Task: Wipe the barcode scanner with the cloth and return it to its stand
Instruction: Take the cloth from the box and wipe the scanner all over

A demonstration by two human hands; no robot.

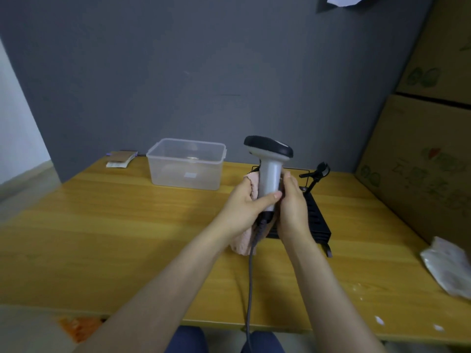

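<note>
Head view: both hands, left hand (242,205) with pink cloth (244,240), grip the barcode scanner (270,174) handle at centre frame; rigid, probably light, slick plastic.

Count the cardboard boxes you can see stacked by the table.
2. Both stand at the right, against the wall: the lower box beside the table, the upper box stacked on it. More may sit out of frame.

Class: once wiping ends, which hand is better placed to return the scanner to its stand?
Probably right hand: it grips the grey-and-black barcode scanner nearest the black stand; left hand holds the pink cloth.
</note>
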